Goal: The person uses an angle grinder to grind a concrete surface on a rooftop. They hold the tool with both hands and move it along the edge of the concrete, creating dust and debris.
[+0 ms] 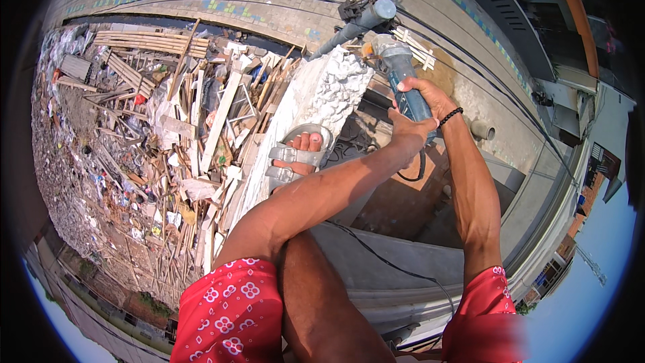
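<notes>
Both hands hold a blue-green angle grinder (pixel 411 104) with a dusty grey head, stretched out in front of me. My right hand (pixel 433 96) wraps round the upper part of its body, a dark bead bracelet on that wrist. Lower down, my left hand (pixel 408 129) grips the handle end, where a black cord hangs off. The head points away from me, beside the rough broken end of a white wall (pixel 346 81); whether it touches anything I cannot tell. The disc is hidden. My sandalled foot (pixel 302 151) stands on the wall top.
A deep drop lies left of the wall, with a heap of timber and rubbish (pixel 181 128) below. A grey pole (pixel 366 20) and overhead cables stand close beyond the grinder. A black cable (pixel 376 255) crosses the ledge by my leg. A pipe stub (pixel 482 129) sticks up at right.
</notes>
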{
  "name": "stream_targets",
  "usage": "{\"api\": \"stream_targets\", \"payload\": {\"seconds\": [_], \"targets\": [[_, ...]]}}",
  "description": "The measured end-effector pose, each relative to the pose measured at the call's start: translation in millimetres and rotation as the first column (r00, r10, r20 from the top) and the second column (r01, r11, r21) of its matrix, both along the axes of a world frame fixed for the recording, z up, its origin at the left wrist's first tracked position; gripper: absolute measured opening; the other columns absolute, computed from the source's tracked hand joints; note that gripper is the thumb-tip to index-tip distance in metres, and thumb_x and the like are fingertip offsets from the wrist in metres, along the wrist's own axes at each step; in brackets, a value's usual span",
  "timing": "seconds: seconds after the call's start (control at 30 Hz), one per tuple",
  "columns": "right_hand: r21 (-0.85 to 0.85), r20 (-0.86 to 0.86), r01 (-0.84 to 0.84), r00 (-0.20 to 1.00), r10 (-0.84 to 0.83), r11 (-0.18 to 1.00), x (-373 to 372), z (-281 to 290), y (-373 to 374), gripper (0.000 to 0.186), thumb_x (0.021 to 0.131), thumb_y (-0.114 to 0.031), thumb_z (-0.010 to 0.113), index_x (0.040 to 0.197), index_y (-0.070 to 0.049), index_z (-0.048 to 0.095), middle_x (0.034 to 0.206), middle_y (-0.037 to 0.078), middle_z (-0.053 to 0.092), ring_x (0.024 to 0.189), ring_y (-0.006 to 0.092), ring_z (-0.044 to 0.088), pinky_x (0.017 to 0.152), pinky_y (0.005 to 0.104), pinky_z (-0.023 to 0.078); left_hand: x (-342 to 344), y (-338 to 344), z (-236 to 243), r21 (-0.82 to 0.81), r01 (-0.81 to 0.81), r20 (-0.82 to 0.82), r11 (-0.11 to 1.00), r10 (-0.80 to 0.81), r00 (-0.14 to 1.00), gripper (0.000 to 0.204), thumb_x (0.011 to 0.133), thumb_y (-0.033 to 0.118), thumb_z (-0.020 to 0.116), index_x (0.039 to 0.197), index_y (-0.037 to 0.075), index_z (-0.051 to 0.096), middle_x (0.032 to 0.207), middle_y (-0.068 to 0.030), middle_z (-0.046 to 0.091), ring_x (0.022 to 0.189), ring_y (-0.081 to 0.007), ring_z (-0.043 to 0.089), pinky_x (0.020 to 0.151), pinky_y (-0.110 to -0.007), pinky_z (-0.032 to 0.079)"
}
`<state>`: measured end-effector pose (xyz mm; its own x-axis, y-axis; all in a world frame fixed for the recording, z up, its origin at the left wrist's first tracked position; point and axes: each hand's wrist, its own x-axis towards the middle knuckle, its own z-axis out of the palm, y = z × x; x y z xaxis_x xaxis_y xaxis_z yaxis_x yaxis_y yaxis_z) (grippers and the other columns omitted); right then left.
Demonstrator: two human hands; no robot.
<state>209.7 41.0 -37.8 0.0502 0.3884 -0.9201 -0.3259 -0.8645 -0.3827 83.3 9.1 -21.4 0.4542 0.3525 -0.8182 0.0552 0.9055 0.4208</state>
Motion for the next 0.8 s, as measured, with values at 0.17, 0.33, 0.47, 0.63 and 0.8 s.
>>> {"api": "stream_targets", "payload": {"seconds": [0.17, 0.33, 0.47, 0.63, 0.8], "targets": [[-0.006, -0.01, -0.001, 1.0, 0.001, 1.0, 2, 0, -1, 0.051, 0.067, -0.025, 0.075, 0.104, 0.004, 0.055, 0.085, 0.016, 0.064, 0.071, 0.0235, 0.065, 0.067, 0.0331, 0.057, -4, 8, 15, -0.034, 0.037, -0.025, 0.999, -0.038, 0.999, 0.08, 0.074, 0.022, 0.078, 0.128, -0.002, 0.025, 0.117, -0.0201, 0.05, 0.106, -0.0245, 0.055, 0.087, -0.036, 0.048], [-0.009, -0.031, 0.026, 0.999, -0.026, 1.0, -1, 6, -2, 0.048, 0.068, -0.025, 0.074, 0.102, 0.002, 0.055, 0.085, 0.016, 0.064, 0.072, 0.0239, 0.066, 0.066, 0.0342, 0.057, -7, 12, 25, -0.031, 0.099, -0.092, 0.995, -0.101, 0.991, 0.09, 0.072, 0.028, 0.079, 0.131, -0.006, 0.021, 0.122, -0.0239, 0.048, 0.114, -0.0293, 0.052, 0.095, -0.04, 0.044], [0.021, -0.051, 0.043, 0.998, -0.042, 0.999, 3, 0, -6, 0.048, 0.068, -0.025, 0.074, 0.103, 0.002, 0.054, 0.085, 0.016, 0.063, 0.072, 0.0243, 0.066, 0.066, 0.0348, 0.058, -4, 6, 20, 0.016, 0.053, -0.074, 0.998, -0.052, 0.996, 0.091, 0.071, 0.028, 0.079, 0.131, -0.007, 0.02, 0.122, -0.0244, 0.048, 0.113, -0.029, 0.052, 0.094, -0.039, 0.044], [0.007, -0.017, 0.067, 0.998, -0.067, 0.998, -3, 5, -4, 0.05, 0.067, -0.026, 0.075, 0.103, 0.002, 0.054, 0.086, 0.017, 0.064, 0.072, 0.0245, 0.066, 0.066, 0.0344, 0.058, -4, 3, 13, 0.033, 0.023, -0.042, 0.999, -0.021, 0.999, 0.092, 0.072, 0.03, 0.079, 0.131, -0.007, 0.02, 0.121, -0.0248, 0.048, 0.112, -0.0287, 0.053, 0.093, -0.039, 0.045], [0.012, -0.018, 0.049, 0.999, -0.049, 0.999, 3, 3, -5, 0.051, 0.067, -0.028, 0.075, 0.103, 0.002, 0.056, 0.086, 0.017, 0.065, 0.07, 0.0241, 0.066, 0.066, 0.0328, 0.057, -4, 9, 24, 0.006, 0.046, -0.042, 0.999, -0.046, 0.998, 0.089, 0.074, 0.028, 0.079, 0.13, -0.008, 0.019, 0.121, -0.0245, 0.048, 0.11, -0.028, 0.054, 0.091, -0.039, 0.046]]}}
